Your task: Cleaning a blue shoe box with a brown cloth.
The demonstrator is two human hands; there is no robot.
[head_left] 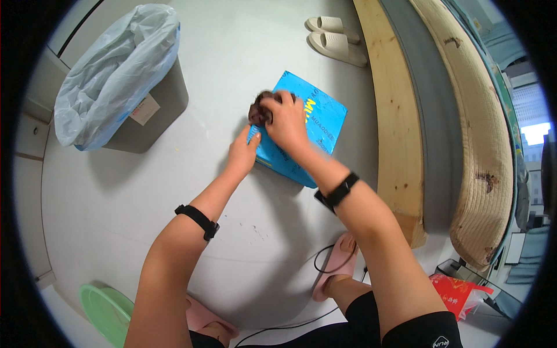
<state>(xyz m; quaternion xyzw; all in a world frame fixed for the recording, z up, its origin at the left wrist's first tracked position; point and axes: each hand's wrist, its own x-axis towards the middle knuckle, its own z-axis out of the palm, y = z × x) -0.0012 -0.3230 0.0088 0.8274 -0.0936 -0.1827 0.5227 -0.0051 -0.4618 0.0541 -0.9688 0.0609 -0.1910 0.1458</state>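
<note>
In the upper centre of the frame, a dark brown, bunched thing lies with its long axis from lower left to upper right, the right hand's fingers curled closely over it, while the left hand has thumb and fingers nearly together below it, its exact hold unclear. The blue box beneath, skewed and bearing yellow and dark lettering, sits on the pale floor between a lined bin at upper left and a wooden bed frame at right.
</note>
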